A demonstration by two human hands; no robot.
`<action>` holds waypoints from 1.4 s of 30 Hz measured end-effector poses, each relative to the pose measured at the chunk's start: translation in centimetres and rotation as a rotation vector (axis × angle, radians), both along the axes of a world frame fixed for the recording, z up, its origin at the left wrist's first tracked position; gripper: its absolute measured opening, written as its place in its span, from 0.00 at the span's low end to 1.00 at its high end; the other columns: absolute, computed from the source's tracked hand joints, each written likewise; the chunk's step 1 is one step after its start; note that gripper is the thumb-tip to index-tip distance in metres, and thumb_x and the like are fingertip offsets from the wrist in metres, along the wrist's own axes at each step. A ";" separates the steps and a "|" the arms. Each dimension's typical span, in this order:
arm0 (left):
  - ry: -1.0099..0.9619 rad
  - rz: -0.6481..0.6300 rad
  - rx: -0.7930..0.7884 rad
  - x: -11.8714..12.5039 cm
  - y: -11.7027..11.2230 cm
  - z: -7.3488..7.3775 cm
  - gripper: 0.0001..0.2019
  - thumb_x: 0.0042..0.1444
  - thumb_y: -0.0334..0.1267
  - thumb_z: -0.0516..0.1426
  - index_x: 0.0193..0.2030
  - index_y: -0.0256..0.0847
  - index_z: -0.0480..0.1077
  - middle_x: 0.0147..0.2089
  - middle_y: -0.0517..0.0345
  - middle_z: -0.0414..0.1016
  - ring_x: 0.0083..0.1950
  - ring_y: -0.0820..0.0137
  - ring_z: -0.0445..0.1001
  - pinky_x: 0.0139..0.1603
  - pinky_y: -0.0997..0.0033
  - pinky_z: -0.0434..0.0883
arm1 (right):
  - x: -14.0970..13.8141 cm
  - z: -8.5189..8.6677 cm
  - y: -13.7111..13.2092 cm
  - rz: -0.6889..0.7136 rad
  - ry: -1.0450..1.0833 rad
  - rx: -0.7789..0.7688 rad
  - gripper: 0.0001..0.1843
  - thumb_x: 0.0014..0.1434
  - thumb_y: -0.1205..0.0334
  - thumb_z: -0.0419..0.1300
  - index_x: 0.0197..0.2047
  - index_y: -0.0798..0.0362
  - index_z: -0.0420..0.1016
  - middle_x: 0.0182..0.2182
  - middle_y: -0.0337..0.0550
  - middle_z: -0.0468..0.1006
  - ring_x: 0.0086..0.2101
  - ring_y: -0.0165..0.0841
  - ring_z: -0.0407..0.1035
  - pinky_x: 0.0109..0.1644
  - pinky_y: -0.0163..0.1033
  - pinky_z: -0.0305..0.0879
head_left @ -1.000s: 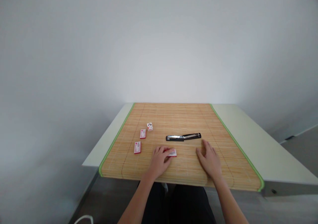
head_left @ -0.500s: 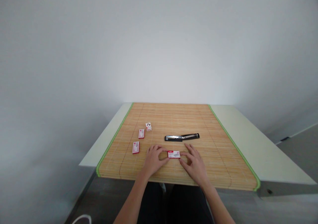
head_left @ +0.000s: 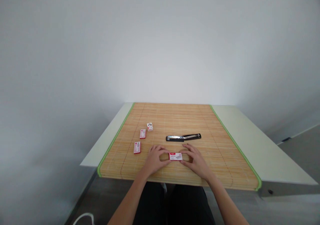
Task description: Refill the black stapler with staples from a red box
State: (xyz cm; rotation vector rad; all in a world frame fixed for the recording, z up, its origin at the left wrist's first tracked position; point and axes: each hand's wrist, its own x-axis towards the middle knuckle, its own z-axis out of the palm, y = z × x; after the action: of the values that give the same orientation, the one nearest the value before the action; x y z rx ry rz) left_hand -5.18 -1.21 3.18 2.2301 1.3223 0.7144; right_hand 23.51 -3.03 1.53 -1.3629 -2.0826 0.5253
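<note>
A small red and white staples box [head_left: 175, 156] is between my two hands near the front of the mat. My left hand [head_left: 155, 159] pinches its left end with thumb and fingers. At the opposite end, the thumb and fingers of my right hand [head_left: 196, 161] close on the box. Just beyond lies a long black stapler [head_left: 183, 137], opened out flat, its metal rail showing. Off to the left are two more red and white boxes, a nearer box [head_left: 137, 147] and a farther box [head_left: 142, 133]. Behind them stands a small white box [head_left: 149, 126] with a dark picture.
A bamboo mat [head_left: 172, 115] with green edging covers the middle of the white table [head_left: 240, 131]. The mat overhangs the front edge above my knees. A plain wall [head_left: 160, 52] rises behind the table. A white cable [head_left: 85, 215] shows at lower left.
The box between my hands has shifted slightly toward me and to the right. My right fingers have closed in on its right end. The stapler and other boxes stay put.
</note>
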 end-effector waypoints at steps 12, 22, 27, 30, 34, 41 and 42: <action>-0.020 0.028 0.011 -1.3 -0.1 0.2 0.16 0.54 0.45 0.67 0.50 0.54 0.78 0.55 0.58 0.75 0.58 0.58 0.69 0.64 0.53 0.62 | 2.2 1.2 -0.4 -0.011 -0.023 -0.091 0.19 0.60 0.49 0.66 0.55 0.41 0.79 0.66 0.44 0.68 0.68 0.47 0.56 0.72 0.62 0.50; -0.012 0.033 0.030 -1.1 -0.4 0.0 0.17 0.53 0.43 0.68 0.50 0.53 0.78 0.55 0.58 0.75 0.58 0.58 0.69 0.63 0.55 0.63 | -4.4 6.3 1.3 0.041 -0.227 -0.070 0.09 0.64 0.52 0.64 0.41 0.44 0.85 0.40 0.43 0.80 0.45 0.40 0.73 0.51 0.43 0.65; -0.014 0.037 0.034 -1.1 -0.5 0.0 0.17 0.53 0.43 0.68 0.50 0.53 0.77 0.54 0.58 0.75 0.58 0.59 0.69 0.63 0.55 0.62 | -7.2 7.6 3.0 0.135 -0.544 -0.061 0.07 0.60 0.54 0.68 0.37 0.46 0.85 0.39 0.46 0.82 0.45 0.42 0.74 0.51 0.44 0.61; -0.016 0.040 0.026 -1.1 -0.5 0.0 0.17 0.52 0.44 0.68 0.50 0.54 0.78 0.54 0.58 0.75 0.58 0.58 0.69 0.63 0.54 0.62 | -8.2 7.6 3.6 0.166 -0.665 -0.031 0.09 0.59 0.53 0.68 0.34 0.48 0.85 0.37 0.50 0.84 0.45 0.44 0.74 0.53 0.45 0.59; -0.020 0.042 0.024 -1.2 -0.4 -0.1 0.17 0.52 0.43 0.68 0.50 0.54 0.78 0.54 0.58 0.75 0.58 0.58 0.69 0.63 0.53 0.63 | -9.1 7.7 4.0 0.197 -0.706 -0.021 0.08 0.58 0.56 0.67 0.34 0.51 0.84 0.34 0.52 0.84 0.43 0.45 0.76 0.53 0.47 0.59; -0.022 0.049 0.023 -1.1 -0.4 -0.2 0.16 0.53 0.44 0.68 0.49 0.54 0.78 0.54 0.57 0.75 0.58 0.57 0.69 0.64 0.52 0.63 | -7.3 8.8 4.8 0.263 -0.615 -0.043 0.08 0.57 0.55 0.68 0.31 0.49 0.83 0.33 0.46 0.84 0.41 0.42 0.75 0.50 0.42 0.59; -0.027 0.047 0.026 -1.1 -0.4 -0.2 0.16 0.53 0.44 0.68 0.49 0.54 0.78 0.54 0.58 0.75 0.58 0.57 0.69 0.63 0.52 0.63 | -6.7 8.9 4.9 0.257 -0.580 -0.048 0.08 0.57 0.55 0.68 0.31 0.49 0.83 0.34 0.45 0.83 0.41 0.42 0.75 0.49 0.41 0.59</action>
State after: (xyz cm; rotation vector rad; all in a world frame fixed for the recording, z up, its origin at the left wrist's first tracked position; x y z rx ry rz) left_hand -6.33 -1.64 3.03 2.2080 1.3645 0.7796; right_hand 16.84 1.82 10.45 -1.3990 -2.7531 0.3014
